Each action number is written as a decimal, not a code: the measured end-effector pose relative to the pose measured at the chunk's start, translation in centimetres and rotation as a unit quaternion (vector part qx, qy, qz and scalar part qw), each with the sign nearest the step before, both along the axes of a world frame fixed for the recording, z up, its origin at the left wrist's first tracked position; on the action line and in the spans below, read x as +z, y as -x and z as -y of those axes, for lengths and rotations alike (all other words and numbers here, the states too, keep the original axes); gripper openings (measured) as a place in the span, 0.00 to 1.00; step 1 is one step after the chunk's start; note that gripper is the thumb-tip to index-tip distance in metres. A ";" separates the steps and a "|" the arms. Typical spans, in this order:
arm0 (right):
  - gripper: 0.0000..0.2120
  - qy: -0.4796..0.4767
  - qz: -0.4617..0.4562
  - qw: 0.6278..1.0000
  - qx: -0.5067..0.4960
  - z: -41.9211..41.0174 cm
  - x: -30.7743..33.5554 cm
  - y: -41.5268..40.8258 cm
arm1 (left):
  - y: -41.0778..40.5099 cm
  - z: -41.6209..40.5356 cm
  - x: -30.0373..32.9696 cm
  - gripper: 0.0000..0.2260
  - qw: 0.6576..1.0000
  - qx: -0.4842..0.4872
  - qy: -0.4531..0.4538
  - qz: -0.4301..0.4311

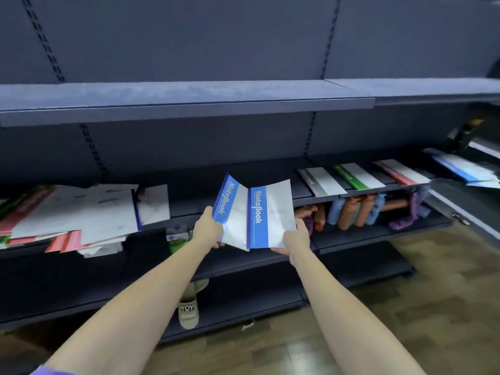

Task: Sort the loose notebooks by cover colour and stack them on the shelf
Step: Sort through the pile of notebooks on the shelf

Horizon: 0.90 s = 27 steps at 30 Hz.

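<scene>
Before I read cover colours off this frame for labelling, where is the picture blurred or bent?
Head view: the blue notebooks in both hands read sharp; the far-right blue stack is smeared; the loose pile at left is soft; shelf edges bow from the wide lens.

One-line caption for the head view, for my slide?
Both hands hold two blue notebooks before the shelf.

I read "NoteBook" in white running up the blue band of each of the two blue notebooks (254, 215) I'm holding, and "YOY STORY" on the strap of my beige slipper (188, 313) down on the floor.
</scene>
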State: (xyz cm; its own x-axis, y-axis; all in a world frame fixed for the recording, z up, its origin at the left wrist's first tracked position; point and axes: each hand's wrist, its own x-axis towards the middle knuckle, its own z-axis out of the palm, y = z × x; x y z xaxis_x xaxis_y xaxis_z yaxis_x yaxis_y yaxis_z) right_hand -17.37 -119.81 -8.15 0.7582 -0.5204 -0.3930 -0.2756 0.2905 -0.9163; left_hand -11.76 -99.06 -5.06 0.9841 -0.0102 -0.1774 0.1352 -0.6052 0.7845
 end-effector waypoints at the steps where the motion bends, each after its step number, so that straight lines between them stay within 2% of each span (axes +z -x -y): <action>1: 0.13 0.000 0.002 1.000 -0.005 1.9 0.0 0.7 | 0.3 2.1 0.0 0.10 1.000 -0.010 0.004 0.000; 7: 0.15 0.005 0.016 0.999 -0.049 12.7 -0.1 4.8 | 1.6 13.9 0.1 0.06 0.997 -0.061 0.037 0.013; 14: 0.12 0.013 0.025 0.994 -0.101 23.9 0.7 8.7 | 2.2 26.3 0.6 0.05 0.987 -0.125 -0.064 0.073; 24: 0.10 0.068 -0.011 0.990 -0.126 35.4 1.5 9.3 | 1.4 38.9 0.4 0.15 0.969 -0.162 -0.148 0.117; 27: 0.08 0.087 -0.035 0.987 -0.133 38.2 1.5 8.0 | -0.2 42.7 0.0 0.08 0.968 -0.172 -0.134 0.123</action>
State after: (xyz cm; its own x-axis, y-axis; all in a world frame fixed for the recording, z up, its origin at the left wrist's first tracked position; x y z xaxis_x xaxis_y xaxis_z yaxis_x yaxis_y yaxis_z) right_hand -25.37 -158.06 -6.62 0.5605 -0.7612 -0.3262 -0.2749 0.2005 -0.9403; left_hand -11.55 -141.72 -5.05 0.9434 -0.3310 0.0206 -0.2820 -0.7679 0.5752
